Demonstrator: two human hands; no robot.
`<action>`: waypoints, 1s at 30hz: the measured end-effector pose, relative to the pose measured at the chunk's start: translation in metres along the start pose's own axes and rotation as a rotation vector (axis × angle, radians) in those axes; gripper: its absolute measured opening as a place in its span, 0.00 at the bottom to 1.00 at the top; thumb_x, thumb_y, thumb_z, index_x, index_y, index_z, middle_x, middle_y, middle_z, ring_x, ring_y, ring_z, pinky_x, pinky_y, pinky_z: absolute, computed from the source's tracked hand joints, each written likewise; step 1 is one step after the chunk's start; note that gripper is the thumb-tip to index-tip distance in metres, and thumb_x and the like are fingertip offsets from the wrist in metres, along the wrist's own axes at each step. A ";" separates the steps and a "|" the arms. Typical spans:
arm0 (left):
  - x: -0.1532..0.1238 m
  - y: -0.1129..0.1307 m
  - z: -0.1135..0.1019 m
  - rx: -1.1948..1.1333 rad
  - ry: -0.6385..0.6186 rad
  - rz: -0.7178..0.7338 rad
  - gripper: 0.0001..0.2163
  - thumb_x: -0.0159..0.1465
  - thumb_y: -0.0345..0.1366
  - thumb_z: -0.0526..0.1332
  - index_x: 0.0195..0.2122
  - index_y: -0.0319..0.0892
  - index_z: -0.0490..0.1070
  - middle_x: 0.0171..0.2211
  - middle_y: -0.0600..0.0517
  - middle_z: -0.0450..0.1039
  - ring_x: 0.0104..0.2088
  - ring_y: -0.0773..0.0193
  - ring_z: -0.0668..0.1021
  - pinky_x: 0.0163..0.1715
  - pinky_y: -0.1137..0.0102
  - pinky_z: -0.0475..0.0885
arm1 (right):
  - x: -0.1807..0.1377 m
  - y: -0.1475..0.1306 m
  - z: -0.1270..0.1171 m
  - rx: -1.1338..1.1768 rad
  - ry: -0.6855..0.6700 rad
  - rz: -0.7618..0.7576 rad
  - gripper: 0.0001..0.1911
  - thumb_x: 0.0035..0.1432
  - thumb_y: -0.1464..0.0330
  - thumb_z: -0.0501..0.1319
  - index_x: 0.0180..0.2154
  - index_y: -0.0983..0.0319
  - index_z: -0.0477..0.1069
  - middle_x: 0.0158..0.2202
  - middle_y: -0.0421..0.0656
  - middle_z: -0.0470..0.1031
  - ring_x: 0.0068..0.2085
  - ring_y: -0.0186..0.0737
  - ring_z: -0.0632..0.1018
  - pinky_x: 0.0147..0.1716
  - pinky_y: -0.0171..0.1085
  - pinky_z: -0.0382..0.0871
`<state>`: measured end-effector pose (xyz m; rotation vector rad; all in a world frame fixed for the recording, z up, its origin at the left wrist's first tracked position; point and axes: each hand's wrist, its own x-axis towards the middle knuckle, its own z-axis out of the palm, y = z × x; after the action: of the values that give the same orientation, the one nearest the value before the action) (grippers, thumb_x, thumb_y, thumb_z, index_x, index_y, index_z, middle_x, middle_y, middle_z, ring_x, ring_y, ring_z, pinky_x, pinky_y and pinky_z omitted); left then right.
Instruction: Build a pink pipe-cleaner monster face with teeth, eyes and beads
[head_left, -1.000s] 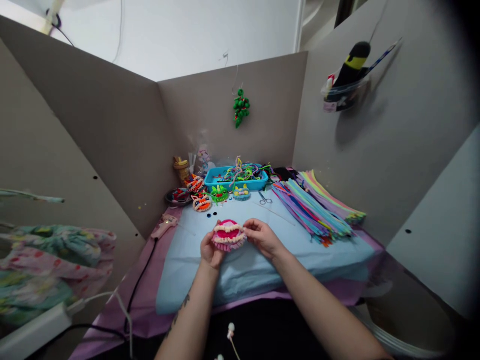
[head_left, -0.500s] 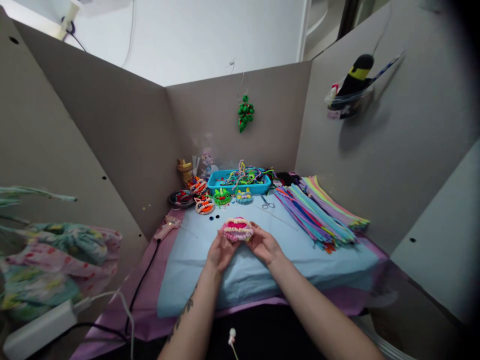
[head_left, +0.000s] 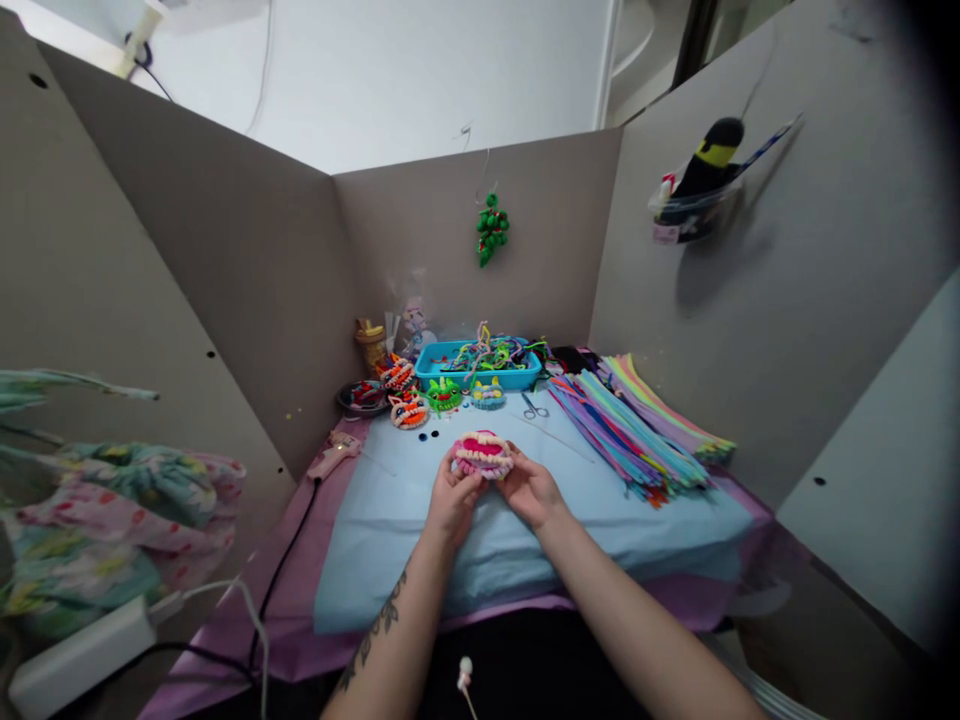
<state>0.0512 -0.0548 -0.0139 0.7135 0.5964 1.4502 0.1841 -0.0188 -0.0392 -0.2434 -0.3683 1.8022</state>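
Pink toothy craft (head_left: 484,455), farther forward than before

The scene is lit softly and evenly from above; the white wall (head_left: 420,70) is nearly overexposed. A dark vignette is seen at right, wide-angle bending at the edges, slight softness throughout.

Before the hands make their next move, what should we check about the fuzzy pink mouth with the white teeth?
1. Pink pipe-cleaner mouth with white teeth held by both the left-hand grip and the right-hand grip: ok.
2. Mouth above the light blue paper sheet, not past its edge: ok.
3. Small silver scissors lying apart from both hands: ok.
4. Pink glue gun off to the left, clear of the hands: ok.
5. Glue gun hot or cold: cannot tell.
6. Teeth firmly fixed: cannot tell.
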 end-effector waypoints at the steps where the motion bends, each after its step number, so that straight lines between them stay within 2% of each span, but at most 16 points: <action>1: 0.000 0.000 0.000 0.003 -0.001 -0.004 0.30 0.44 0.26 0.71 0.49 0.43 0.65 0.38 0.50 0.74 0.36 0.63 0.76 0.36 0.70 0.69 | 0.000 0.000 0.000 -0.005 -0.002 0.001 0.14 0.46 0.80 0.63 0.36 0.60 0.70 0.34 0.39 0.79 0.34 0.34 0.79 0.34 0.34 0.76; 6: -0.003 0.004 0.001 0.035 0.004 -0.041 0.29 0.44 0.26 0.71 0.48 0.44 0.65 0.34 0.52 0.73 0.31 0.66 0.75 0.30 0.72 0.69 | 0.000 -0.001 0.000 -0.024 -0.008 -0.003 0.12 0.47 0.79 0.63 0.35 0.60 0.71 0.34 0.38 0.78 0.34 0.34 0.79 0.34 0.34 0.76; 11: -0.005 0.008 0.000 -0.006 0.020 -0.078 0.22 0.51 0.32 0.68 0.46 0.44 0.65 0.35 0.52 0.73 0.30 0.66 0.76 0.27 0.72 0.72 | -0.001 -0.001 0.002 0.001 0.014 -0.016 0.12 0.47 0.79 0.62 0.35 0.61 0.71 0.34 0.39 0.79 0.35 0.35 0.79 0.34 0.34 0.76; 21: -0.006 0.009 -0.001 0.008 0.049 -0.055 0.19 0.53 0.34 0.68 0.45 0.44 0.65 0.32 0.53 0.73 0.30 0.67 0.76 0.30 0.71 0.73 | -0.002 -0.002 0.004 -0.001 0.004 -0.015 0.11 0.49 0.79 0.62 0.35 0.61 0.71 0.34 0.41 0.79 0.34 0.35 0.79 0.33 0.34 0.76; 23: -0.006 0.009 0.000 0.004 0.036 -0.046 0.20 0.53 0.34 0.68 0.46 0.44 0.65 0.34 0.53 0.74 0.31 0.67 0.77 0.31 0.71 0.72 | -0.002 -0.001 0.004 0.002 0.000 -0.016 0.11 0.48 0.78 0.62 0.35 0.62 0.71 0.35 0.41 0.78 0.35 0.36 0.79 0.33 0.34 0.76; 27: -0.007 0.007 0.001 0.011 -0.041 -0.020 0.29 0.47 0.29 0.71 0.50 0.46 0.64 0.41 0.50 0.74 0.38 0.64 0.77 0.37 0.70 0.71 | -0.002 -0.001 0.004 -0.012 -0.011 -0.022 0.11 0.47 0.79 0.63 0.35 0.62 0.71 0.34 0.41 0.78 0.35 0.35 0.79 0.34 0.33 0.75; 30: -0.005 0.005 0.001 0.036 -0.037 0.000 0.31 0.45 0.27 0.72 0.50 0.45 0.64 0.39 0.50 0.75 0.38 0.62 0.77 0.38 0.70 0.70 | -0.003 0.000 0.006 -0.034 -0.004 -0.025 0.12 0.47 0.79 0.63 0.35 0.61 0.71 0.33 0.40 0.78 0.33 0.35 0.79 0.32 0.33 0.75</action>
<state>0.0487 -0.0604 -0.0098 0.7670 0.5946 1.4266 0.1827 -0.0225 -0.0340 -0.2579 -0.4029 1.7729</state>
